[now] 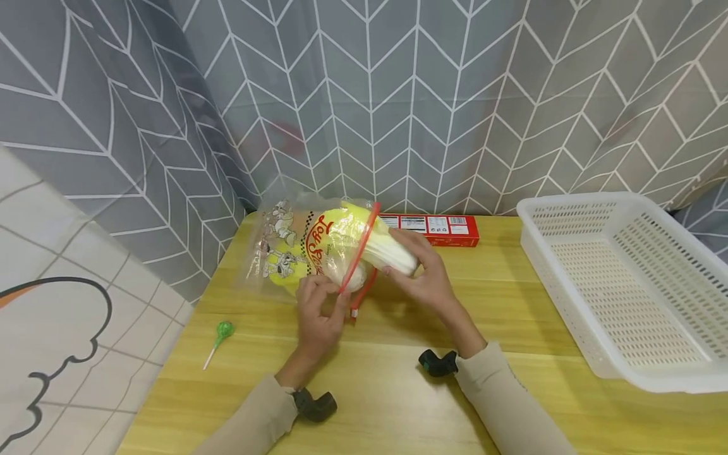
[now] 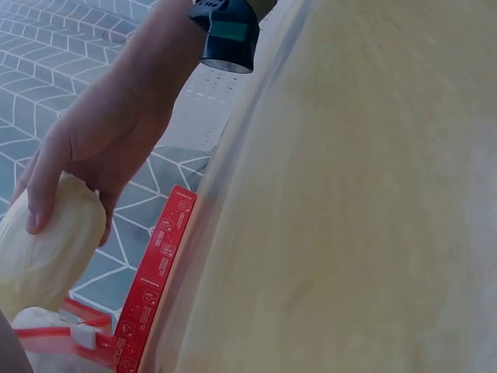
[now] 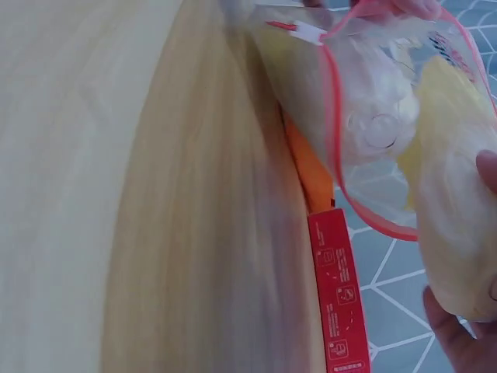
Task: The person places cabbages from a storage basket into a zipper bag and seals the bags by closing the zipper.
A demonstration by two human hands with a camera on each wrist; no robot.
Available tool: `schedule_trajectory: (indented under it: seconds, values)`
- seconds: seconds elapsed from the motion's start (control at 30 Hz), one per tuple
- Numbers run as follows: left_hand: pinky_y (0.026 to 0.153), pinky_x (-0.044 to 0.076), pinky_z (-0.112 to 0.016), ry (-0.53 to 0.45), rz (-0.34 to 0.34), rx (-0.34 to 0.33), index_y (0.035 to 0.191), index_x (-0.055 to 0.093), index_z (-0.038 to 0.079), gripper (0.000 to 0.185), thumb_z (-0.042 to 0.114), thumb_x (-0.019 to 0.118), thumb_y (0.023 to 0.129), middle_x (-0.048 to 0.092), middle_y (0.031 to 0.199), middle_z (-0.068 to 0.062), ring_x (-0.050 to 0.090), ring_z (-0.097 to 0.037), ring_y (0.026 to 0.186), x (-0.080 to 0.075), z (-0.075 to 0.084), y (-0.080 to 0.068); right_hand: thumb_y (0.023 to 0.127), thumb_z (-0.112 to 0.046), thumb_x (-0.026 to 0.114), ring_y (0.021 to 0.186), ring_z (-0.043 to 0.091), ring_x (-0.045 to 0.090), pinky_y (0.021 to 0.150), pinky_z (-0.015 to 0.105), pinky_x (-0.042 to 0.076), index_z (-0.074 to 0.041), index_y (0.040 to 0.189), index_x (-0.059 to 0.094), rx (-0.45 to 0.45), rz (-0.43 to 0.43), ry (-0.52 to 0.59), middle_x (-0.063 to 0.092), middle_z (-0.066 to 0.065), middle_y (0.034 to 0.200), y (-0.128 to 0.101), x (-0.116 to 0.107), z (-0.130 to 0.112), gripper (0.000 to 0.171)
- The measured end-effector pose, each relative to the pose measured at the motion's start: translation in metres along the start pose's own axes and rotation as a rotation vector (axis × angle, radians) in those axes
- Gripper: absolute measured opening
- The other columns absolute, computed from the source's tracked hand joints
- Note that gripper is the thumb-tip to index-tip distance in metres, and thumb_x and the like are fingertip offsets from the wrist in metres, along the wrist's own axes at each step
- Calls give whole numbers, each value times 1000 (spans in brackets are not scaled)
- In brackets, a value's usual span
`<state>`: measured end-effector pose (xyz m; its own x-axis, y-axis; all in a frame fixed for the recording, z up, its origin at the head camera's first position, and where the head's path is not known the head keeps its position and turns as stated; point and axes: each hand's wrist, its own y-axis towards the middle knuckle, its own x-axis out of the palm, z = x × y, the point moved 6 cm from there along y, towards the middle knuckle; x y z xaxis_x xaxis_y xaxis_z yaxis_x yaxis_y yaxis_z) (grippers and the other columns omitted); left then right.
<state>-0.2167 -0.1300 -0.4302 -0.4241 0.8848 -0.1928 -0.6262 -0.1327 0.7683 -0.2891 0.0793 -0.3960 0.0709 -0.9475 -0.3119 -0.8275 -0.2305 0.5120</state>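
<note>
My right hand [image 1: 425, 278] grips a pale napa cabbage [image 1: 394, 251] by its white base. The cabbage's leafy yellow end is inside the mouth of a clear zip bag [image 1: 258, 262] with red edging and printed cartoon figures. At the bag's near rim, my left hand [image 1: 317, 319] pinches the edge. A second whitish vegetable [image 3: 380, 116] lies within the bag; its kind is partly hidden by the plastic. In the left wrist view the right hand's fingers curl round the cabbage [image 2: 50, 249], near the white zip slider [image 2: 83, 336].
A red printed box [image 1: 455, 231] lies behind the bag along the curtain. The white perforated basket [image 1: 554, 297] stands at the right. A green lollipop [image 1: 224, 329] rests on the wooden table [image 1: 387, 392] to the left. Something orange [image 3: 309, 167] shows beside the box.
</note>
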Motion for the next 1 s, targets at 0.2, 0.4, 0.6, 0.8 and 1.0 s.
schedule_trajectory:
  seconds: [0.2, 0.4, 0.6, 0.8, 1.0]
  values:
    - [93, 33, -39, 96, 29, -66, 82, 63, 5, 13, 12, 70, 89, 60, 103, -13, 46, -27, 103, -1, -2, 2, 76, -4, 86, 130, 30, 53, 103, 37, 44, -9, 137, 64, -121, 52, -111, 59, 15, 140, -1, -8, -6, 65]
    - [96, 31, -45, 103, 15, -149, 84, 63, 5, 14, 15, 69, 92, 64, 113, -14, 46, -27, 112, -2, -6, 1, 76, -5, 85, 127, 31, 55, 103, 43, 45, -11, 138, 64, -155, -5, -171, 60, 15, 139, -2, -9, -3, 66]
    - [94, 31, -42, 94, 30, -124, 82, 63, 6, 14, 14, 69, 92, 67, 113, -12, 46, -28, 110, -4, -7, 1, 80, -5, 83, 111, 21, 61, 90, 27, 50, -13, 138, 63, 44, -43, 41, 64, 11, 137, 0, -1, 4, 62]
    - [94, 32, -42, 78, 49, -86, 83, 65, 6, 11, 12, 69, 91, 69, 112, -13, 48, -32, 109, -4, -7, 0, 87, -4, 77, 100, 20, 60, 80, 23, 55, -14, 140, 61, 245, -23, 290, 62, 12, 133, -2, 11, 8, 56]
    - [95, 33, -41, 73, 44, -77, 82, 65, 6, 11, 11, 71, 90, 69, 111, -13, 48, -33, 109, -3, -6, 0, 86, -4, 78, 101, 20, 56, 80, 22, 54, -13, 141, 60, 253, 28, 282, 58, 12, 133, -4, 17, 10, 58]
